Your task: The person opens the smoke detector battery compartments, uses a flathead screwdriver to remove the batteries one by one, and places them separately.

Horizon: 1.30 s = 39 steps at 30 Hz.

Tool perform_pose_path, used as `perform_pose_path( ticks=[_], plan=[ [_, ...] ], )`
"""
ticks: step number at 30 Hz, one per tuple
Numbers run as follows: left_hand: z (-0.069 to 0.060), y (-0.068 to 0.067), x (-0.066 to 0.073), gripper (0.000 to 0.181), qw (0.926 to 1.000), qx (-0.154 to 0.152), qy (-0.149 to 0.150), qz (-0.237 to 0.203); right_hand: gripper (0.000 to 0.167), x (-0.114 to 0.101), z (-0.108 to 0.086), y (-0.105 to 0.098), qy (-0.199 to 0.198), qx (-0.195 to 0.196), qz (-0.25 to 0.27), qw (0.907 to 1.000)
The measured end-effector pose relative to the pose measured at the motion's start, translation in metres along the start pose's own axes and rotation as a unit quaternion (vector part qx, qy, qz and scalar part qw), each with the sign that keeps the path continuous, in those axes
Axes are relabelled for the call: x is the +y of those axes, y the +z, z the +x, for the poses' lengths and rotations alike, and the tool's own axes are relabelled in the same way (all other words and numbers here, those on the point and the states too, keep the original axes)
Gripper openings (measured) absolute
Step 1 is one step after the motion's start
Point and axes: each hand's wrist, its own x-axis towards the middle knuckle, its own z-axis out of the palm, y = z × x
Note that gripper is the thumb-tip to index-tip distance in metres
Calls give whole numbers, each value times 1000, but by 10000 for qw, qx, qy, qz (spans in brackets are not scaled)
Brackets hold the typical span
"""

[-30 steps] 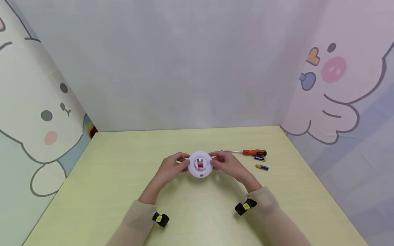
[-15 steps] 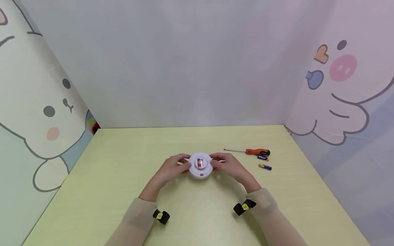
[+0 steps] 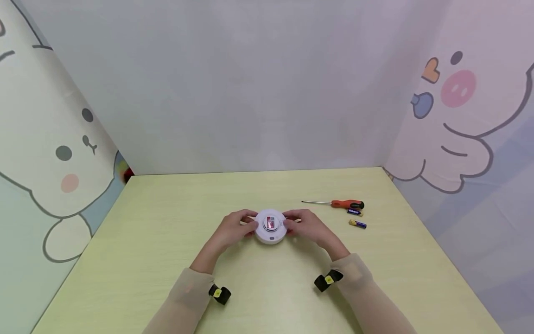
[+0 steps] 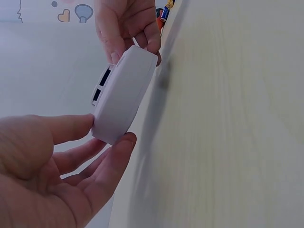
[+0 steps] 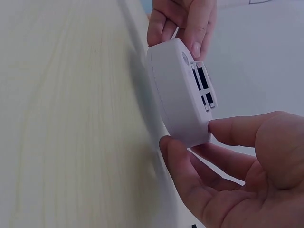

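Note:
A round white smoke detector (image 3: pixel 270 226) is held up in front of me, slightly above the table. Its face carries a raised centre with a red-and-white label, and a small grey button sits near its front edge. Dark slots in the raised centre show from the side in both wrist views. My left hand (image 3: pixel 235 229) pinches the left rim, thumb on the face and fingers beneath. On the opposite rim, my right hand (image 3: pixel 308 227) pinches it the same way. In the left wrist view, the smooth side wall of the smoke detector (image 4: pixel 124 95) faces the camera.
To the right on the pale wooden table (image 3: pixel 167 222) lies a screwdriver (image 3: pixel 342 203) with a red and black handle. Close to it are two batteries, one (image 3: pixel 354 212) beside the handle and another (image 3: pixel 358 224) nearer me. A printed curtain (image 3: pixel 258 93) stands behind the table.
The smoke detector has tilted so more of its front side wall shows, and it sits slightly lower in view. Both hands keep their grip. The head view has shifted a little.

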Motion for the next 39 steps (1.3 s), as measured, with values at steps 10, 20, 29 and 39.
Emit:
perform_pose_path(
  ticks=[10,20,29,39],
  plan=[
    [-1,1,0,35,9995,-81,-95,280,38,1,2,3,60,13,-212,9998],
    [0,1,-3,35,9979,-164,-47,619,37,0,2,4,88,-23,-286,9995],
    [0,1,-4,35,9980,-192,-117,595,37,-4,0,7,195,31,-301,9994],
    [2,0,-6,34,9981,-195,-76,575,37,-5,0,10,176,42,-436,9989]
  ],
)
